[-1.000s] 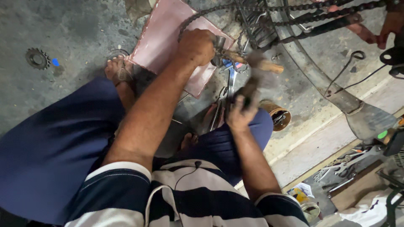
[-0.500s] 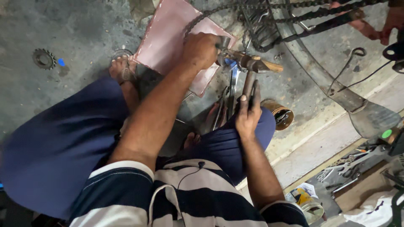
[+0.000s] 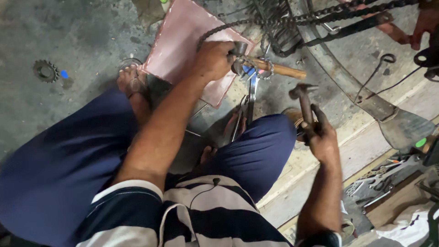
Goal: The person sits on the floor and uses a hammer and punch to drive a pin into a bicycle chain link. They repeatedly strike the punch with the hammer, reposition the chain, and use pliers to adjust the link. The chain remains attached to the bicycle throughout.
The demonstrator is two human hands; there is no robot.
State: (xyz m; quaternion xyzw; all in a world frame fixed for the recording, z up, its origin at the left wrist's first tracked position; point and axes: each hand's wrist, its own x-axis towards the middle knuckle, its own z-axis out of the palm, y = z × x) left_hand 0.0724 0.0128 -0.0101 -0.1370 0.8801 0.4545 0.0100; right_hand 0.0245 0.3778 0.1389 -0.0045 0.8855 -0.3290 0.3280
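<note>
a small toothed sprocket [image 3: 45,70] lies far left on the grey concrete floor [image 3: 82,32], a blue speck [image 3: 64,73] just beside it. a pink flat board [image 3: 183,45] rests in the far middle. at the near right, a heap of loose metal tools [image 3: 382,183] sits beside white cloth [image 3: 402,231].

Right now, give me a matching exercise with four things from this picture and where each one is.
Things:
1. hammer
2. sprocket
3. pink board
4. wooden-handled tool

Places:
A. alone on the floor, far left
B. in the right hand
C. on the floor under the left hand
D. lying by the left hand, next to the chain

Pairs: 1-B, 2-A, 3-C, 4-D
</note>
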